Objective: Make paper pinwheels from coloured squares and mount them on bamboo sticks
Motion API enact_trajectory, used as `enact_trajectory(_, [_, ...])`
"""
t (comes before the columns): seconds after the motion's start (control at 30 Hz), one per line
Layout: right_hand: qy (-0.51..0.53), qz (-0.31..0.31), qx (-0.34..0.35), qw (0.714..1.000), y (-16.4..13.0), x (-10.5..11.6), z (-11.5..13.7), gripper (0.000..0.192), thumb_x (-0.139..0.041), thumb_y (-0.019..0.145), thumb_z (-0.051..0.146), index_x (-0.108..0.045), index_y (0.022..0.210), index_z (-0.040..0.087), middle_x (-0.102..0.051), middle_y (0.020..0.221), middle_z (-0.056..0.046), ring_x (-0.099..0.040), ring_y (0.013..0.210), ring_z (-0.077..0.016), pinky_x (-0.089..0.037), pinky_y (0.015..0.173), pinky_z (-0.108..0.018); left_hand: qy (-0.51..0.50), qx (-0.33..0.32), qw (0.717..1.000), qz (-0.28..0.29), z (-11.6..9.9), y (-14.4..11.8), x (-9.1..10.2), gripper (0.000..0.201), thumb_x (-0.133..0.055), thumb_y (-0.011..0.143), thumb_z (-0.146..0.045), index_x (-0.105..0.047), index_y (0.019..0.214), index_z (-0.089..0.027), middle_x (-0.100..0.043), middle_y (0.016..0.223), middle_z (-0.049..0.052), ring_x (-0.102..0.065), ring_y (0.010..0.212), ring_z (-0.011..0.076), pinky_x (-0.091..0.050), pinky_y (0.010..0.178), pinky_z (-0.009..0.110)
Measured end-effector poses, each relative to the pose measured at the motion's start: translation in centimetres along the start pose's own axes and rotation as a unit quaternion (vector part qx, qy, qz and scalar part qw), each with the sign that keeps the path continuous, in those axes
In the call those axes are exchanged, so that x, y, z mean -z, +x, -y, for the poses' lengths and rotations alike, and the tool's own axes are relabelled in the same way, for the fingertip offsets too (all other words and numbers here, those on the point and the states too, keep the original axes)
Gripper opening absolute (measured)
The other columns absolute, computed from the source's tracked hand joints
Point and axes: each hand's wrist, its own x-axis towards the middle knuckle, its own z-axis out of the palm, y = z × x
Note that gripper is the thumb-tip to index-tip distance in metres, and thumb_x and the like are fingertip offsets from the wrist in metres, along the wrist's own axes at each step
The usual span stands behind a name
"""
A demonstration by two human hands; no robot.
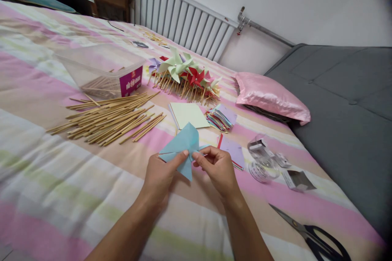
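We see both hands pinching a folded blue paper (183,145) just above the striped bedspread (45,179): left hand (161,175) grips its lower left edge, right hand (218,167) pinches the centre. Wooden sticks (107,120) lie to the left, finished pinwheels (186,75) beyond, scissors (315,236) far right, tape rolls (263,163) near the right hand.

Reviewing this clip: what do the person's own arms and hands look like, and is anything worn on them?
Both forearms enter from the bottom edge and are bare as far as the frame shows: no sleeves or cuffs visible. The left hand and right hand wear no gloves, and no rings, watch, bracelet or wristband can be seen. Fingernails look short and unpainted. No markings or bandages show on either arm.
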Motion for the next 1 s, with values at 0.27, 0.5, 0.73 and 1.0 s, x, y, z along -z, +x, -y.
enact_trajectory(0.27, [0.008,-0.015,-0.007,1.0,0.06,-0.12,-0.05,0.024,-0.071,0.07,0.037,-0.059,0.065,0.017,-0.064,0.054,0.0,-0.064,0.056,-0.0141,-0.044,0.053,-0.021,0.011,0.0,0.999,0.038,0.03,-0.13,-0.04,0.025,-0.074,0.064,-0.035,-0.067,0.069,-0.012,-0.063,0.064,0.004,-0.06,0.065,0.0191,-0.048,0.063,0.033])
enact_trajectory(0.5, [0.01,-0.015,0.003,1.0,0.08,0.09,-0.1,0.024,-0.071,0.071,0.035,-0.058,0.064,0.017,-0.062,0.055,0.0,-0.061,0.054,-0.0127,-0.043,0.052,-0.021,0.014,-0.016,0.999,0.038,-0.03,-0.28,-0.18,0.024,-0.075,0.063,-0.033,-0.069,0.07,-0.011,-0.066,0.066,0.005,-0.059,0.065,0.0174,-0.048,0.063,0.03])
enact_trajectory(0.73, [0.005,-0.012,0.012,1.0,0.02,-0.05,0.18,0.024,-0.069,0.071,0.033,-0.055,0.061,0.016,-0.061,0.054,0.0,-0.059,0.053,-0.0124,-0.042,0.051,-0.022,0.015,-0.008,0.999,0.051,0.12,-0.27,-0.13,0.027,-0.075,0.063,-0.036,-0.07,0.073,-0.011,-0.069,0.072,0.007,-0.06,0.063,0.0179,-0.049,0.062,0.032])
enact_trajectory(1.0, [-0.014,-0.022,0.032,0.999,-0.42,-0.49,0.27,0.023,-0.069,0.072,0.032,-0.054,0.065,0.017,-0.059,0.06,0.0,-0.058,0.054,-0.0127,-0.042,0.052,-0.023,-0.045,0.026,0.998,0.03,0.11,-0.09,-0.15,0.026,-0.077,0.061,-0.031,-0.07,0.077,-0.012,-0.068,0.07,0.005,-0.059,0.064,0.0157,-0.049,0.064,0.029])
